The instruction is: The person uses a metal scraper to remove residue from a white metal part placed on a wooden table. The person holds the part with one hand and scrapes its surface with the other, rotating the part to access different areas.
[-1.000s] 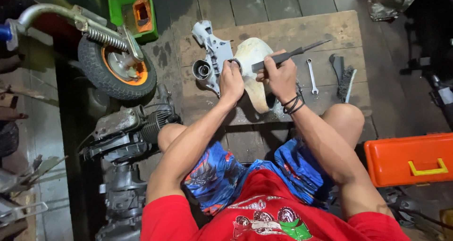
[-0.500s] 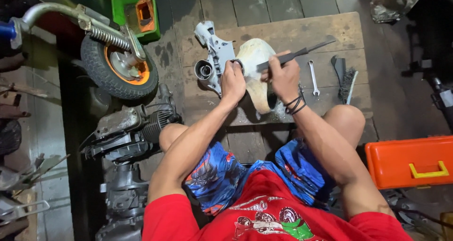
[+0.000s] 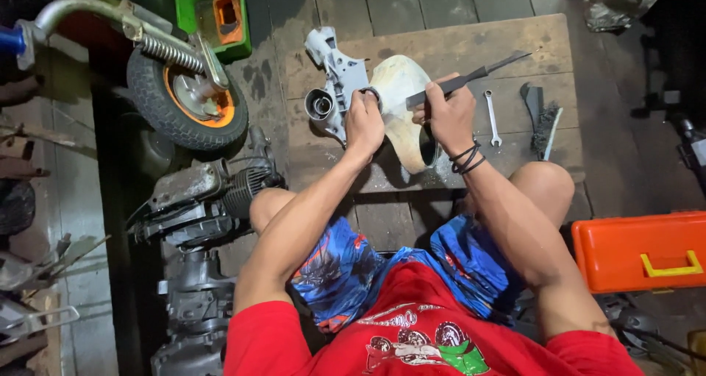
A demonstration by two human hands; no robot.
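Fingers of my left hand (image 3: 365, 121) pinch a small dark ring (image 3: 370, 92) against the cream housing (image 3: 403, 111), which lies on the wooden surface (image 3: 456, 45) in front of my knees. Over on my right hand (image 3: 446, 115), I've got the fingers curled tight round a long dark tool (image 3: 471, 75), tip angled up and away. Grey metal bracket (image 3: 334, 82) sits touching the housing's left side. A spanner (image 3: 492, 117) and brush (image 3: 543, 117) lie just right.
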